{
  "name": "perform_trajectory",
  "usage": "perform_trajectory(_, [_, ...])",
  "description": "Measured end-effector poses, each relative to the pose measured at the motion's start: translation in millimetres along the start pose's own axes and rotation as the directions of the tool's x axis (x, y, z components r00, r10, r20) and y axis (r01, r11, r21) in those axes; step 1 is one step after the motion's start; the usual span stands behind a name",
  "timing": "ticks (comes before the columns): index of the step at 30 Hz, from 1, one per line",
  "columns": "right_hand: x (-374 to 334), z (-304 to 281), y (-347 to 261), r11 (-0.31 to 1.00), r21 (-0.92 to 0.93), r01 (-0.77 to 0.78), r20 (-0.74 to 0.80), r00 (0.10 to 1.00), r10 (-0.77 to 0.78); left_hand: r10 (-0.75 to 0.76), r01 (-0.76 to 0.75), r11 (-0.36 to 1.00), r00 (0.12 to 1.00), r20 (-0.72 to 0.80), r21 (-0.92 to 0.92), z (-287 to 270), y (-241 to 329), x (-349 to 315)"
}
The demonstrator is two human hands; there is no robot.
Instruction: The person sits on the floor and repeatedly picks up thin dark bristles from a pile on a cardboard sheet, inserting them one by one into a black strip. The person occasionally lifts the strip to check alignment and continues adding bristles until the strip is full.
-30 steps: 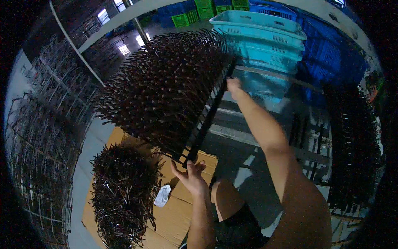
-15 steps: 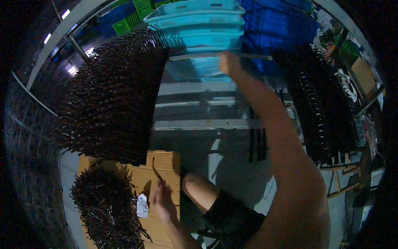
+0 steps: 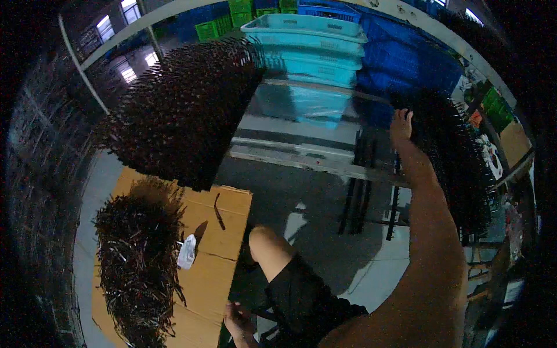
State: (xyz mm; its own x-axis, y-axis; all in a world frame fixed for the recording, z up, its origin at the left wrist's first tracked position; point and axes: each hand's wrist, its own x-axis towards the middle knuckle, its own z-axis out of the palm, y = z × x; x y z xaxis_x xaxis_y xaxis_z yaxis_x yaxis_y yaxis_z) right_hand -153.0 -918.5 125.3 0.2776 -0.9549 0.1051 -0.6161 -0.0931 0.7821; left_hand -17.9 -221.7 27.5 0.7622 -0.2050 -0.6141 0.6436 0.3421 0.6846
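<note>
My right arm is stretched forward, and my right hand (image 3: 401, 124), open with its fingers apart, is beside a dense bank of dark strips (image 3: 447, 156) at the right. Nothing shows in its fingers. Low in the view, my left hand (image 3: 237, 319) is at the right edge of a cardboard sheet (image 3: 214, 272), its fingers loosely bent and apart, with no item visible in them. One slim dark brown strip (image 3: 218, 211) lies alone on the cardboard. A loose heap of similar brown strips (image 3: 139, 267) covers the cardboard's left part, beside a crumpled white piece (image 3: 187, 252).
Behind the heap rises a large stack of brown strips (image 3: 180, 110). Metal rails (image 3: 290, 159) cross the middle, with several dark bars (image 3: 357, 203) hanging there. Stacked light-blue crates (image 3: 307, 49) and a dark-blue wrapped pile (image 3: 406, 58) stand at the back. My bare knee (image 3: 267, 249) is below.
My right hand has swung right from over the rails, and its fist has opened. My left hand has let go of the brown strip on the cardboard and drawn back toward me. The view has shifted.
</note>
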Motion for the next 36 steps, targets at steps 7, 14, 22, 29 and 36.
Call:
perform_trajectory(7, [114.5, 102.9, 85.7, 0.926, -0.154, -0.344, -0.438, 0.864, 0.248, -0.027, 0.032, 0.999, 0.992, 0.121, -0.038, 16.0, -30.0, -3.2])
perform_trajectory(14, [-59.0, -104.2, 65.0, 0.877, 0.381, 0.293, -0.666, 0.745, 0.041, 0.018, -0.013, 0.996, 0.998, 0.057, -0.088, 8.2, -3.3, -32.7])
perform_trajectory(22, [-306.3, -236.2, 65.8, 0.371, -0.026, 0.928, -0.957, 0.084, -0.276, 0.003, -0.009, 0.999, 0.988, 0.153, 0.039, -2.0, 22.6, -75.2])
perform_trajectory(29, [-490.2, -313.4, -67.6, -0.186, -0.595, 0.782, -0.672, -0.611, -0.418, 0.538, -0.585, 0.760, 0.811, -0.230, -0.284, -106.3, 52.1, -73.3])
perform_trajectory(36, [-602.6, -308.1, -258.9, -0.217, -0.898, 0.381, -0.398, -0.917, 0.035, 0.648, -0.648, 0.729, 0.548, -0.529, 0.222, -230.4, 87.7, -75.0])
